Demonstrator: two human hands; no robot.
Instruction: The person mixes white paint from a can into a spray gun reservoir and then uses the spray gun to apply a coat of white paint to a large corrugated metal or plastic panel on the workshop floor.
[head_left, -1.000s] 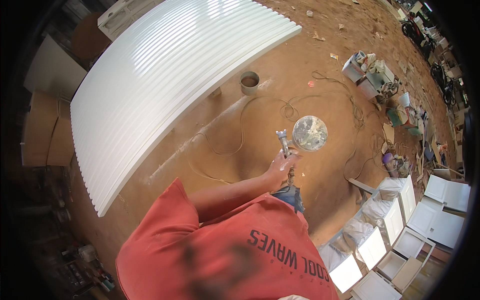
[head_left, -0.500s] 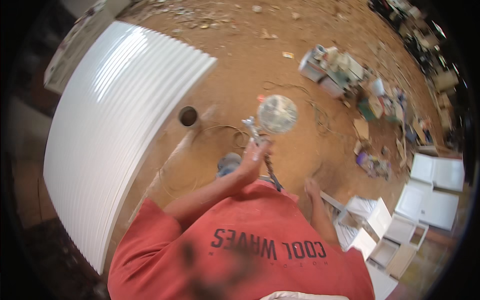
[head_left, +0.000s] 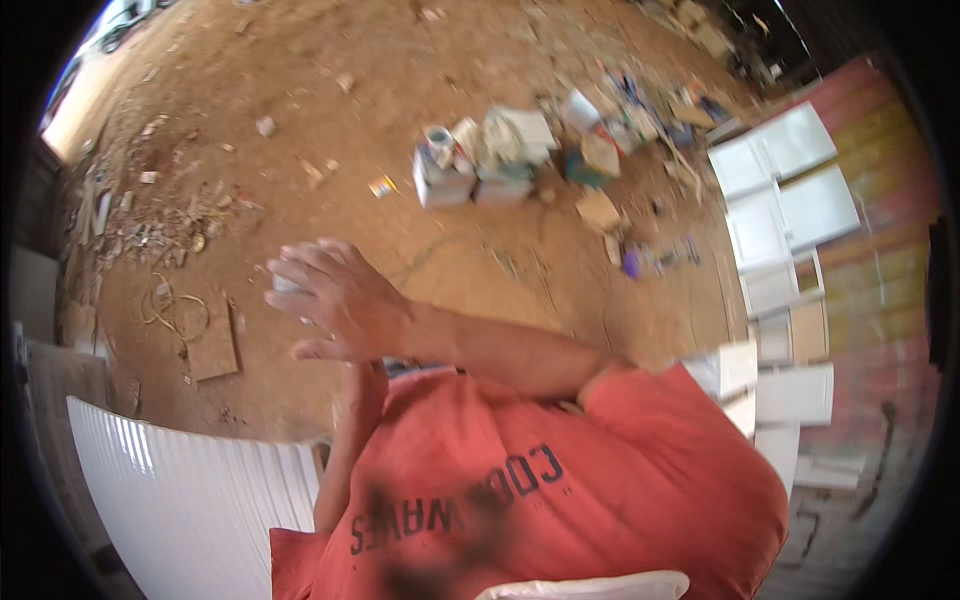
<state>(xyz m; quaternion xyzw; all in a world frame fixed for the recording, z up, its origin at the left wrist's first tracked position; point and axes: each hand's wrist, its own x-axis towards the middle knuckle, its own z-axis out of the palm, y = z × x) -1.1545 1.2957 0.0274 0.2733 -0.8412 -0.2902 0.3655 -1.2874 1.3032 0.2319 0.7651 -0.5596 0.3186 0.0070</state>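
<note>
My right hand [head_left: 345, 300] reaches across to the left in front of my body, its fingers stretched out and the thumb apart. A small pale grey patch of something [head_left: 288, 285] shows under its fingertips; its kind is hidden. My left hand [head_left: 366, 388] is behind and below the right one. Only its wrist side shows, so its fingers and anything in them are covered. White corrugated panels [head_left: 220, 490] lie beside my left forearm.
White boxes topped with cans and rags [head_left: 480, 175] stand ahead on the dirt floor. White cabinet-like panels [head_left: 765, 230] line the right side. At left lie a brown board [head_left: 212, 340], a coiled hose [head_left: 175, 310] and scattered rubble [head_left: 165, 235].
My view has swung to the left, and the corrugated panels now sit lower. My right hand has come from my right side across over my left, which held a spray gun with a round cup.
</note>
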